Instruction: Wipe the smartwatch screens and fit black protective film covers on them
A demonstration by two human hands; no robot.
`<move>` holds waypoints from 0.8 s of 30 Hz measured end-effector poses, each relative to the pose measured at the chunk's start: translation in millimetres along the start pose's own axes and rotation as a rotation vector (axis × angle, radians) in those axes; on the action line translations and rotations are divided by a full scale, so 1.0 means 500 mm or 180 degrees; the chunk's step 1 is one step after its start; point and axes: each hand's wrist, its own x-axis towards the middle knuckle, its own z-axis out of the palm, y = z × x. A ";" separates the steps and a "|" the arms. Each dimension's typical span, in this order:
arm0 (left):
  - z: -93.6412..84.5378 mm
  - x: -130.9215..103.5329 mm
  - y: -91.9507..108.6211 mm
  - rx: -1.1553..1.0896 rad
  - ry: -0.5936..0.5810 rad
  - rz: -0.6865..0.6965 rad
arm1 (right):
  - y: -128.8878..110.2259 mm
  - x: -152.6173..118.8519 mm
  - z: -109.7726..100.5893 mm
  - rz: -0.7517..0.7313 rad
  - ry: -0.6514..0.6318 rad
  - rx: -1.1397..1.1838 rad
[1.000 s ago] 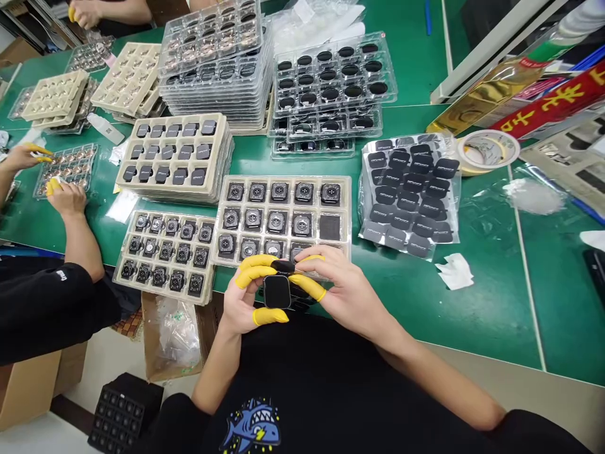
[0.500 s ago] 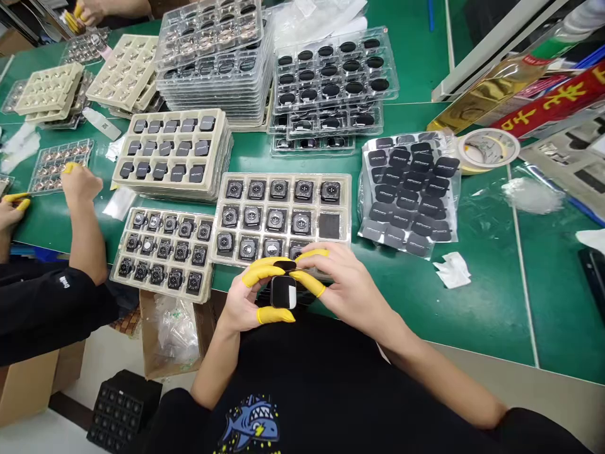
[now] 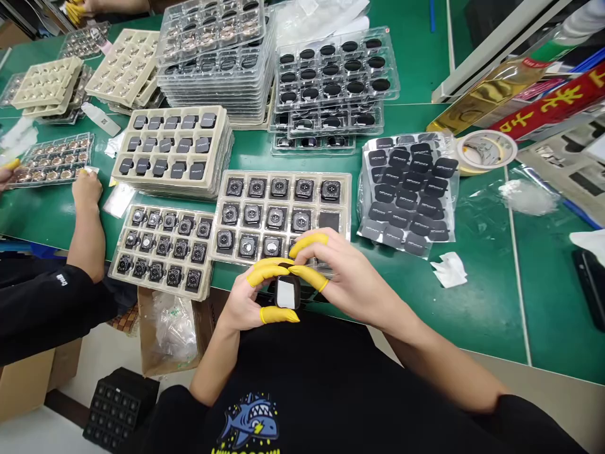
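Note:
My left hand (image 3: 253, 293), with yellow finger cots, holds a square black smartwatch body (image 3: 287, 291) between thumb and fingers. Its glossy face is towards me and carries a bright white reflection. My right hand (image 3: 331, 265), also in yellow cots, is closed at the watch's upper edge, pinching a thin dark piece (image 3: 285, 265) that the fingertips mostly hide. Just beyond both hands lies a cream tray (image 3: 347, 205) of watch bodies, backs up; one visible pocket at its right side contains only a dark pad (image 3: 329, 225).
A second watch tray (image 3: 208, 284) is left, near a stacked tray (image 3: 227, 135) of dark-covered watches. Clear trays of black discs (image 3: 354, 88) stand behind. Right are sheets of black stickers (image 3: 409, 195), a tape roll (image 3: 489, 151) and crumpled tissue (image 3: 450, 270). A co-worker's hand (image 3: 87, 189) is left.
The watch has tilted in my left hand, and the white reflection now covers more of its face. My right fingers moved closer over the dark piece. A co-worker's hands shifted at left.

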 end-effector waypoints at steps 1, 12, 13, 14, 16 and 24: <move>-0.001 0.001 0.001 0.0069 0.0000 0.0031 | 0.003 0.002 0.000 0.0113 -0.0043 0.0172; -0.002 0.008 -0.012 0.0585 0.0177 0.0172 | 0.017 0.022 0.013 0.0543 0.0554 0.0476; -0.003 0.007 -0.013 0.0619 0.0158 0.0128 | 0.020 0.023 0.015 0.0469 0.0666 0.0326; -0.003 0.004 -0.013 0.0617 0.0130 0.0076 | 0.022 0.024 0.018 0.0373 0.0783 0.0151; -0.001 -0.002 -0.014 0.0493 0.0110 -0.0062 | 0.029 0.026 0.026 0.0093 0.1032 -0.0276; 0.027 -0.017 -0.017 -0.0132 0.0339 -0.0298 | 0.045 0.016 0.063 -0.0769 0.1848 -0.1389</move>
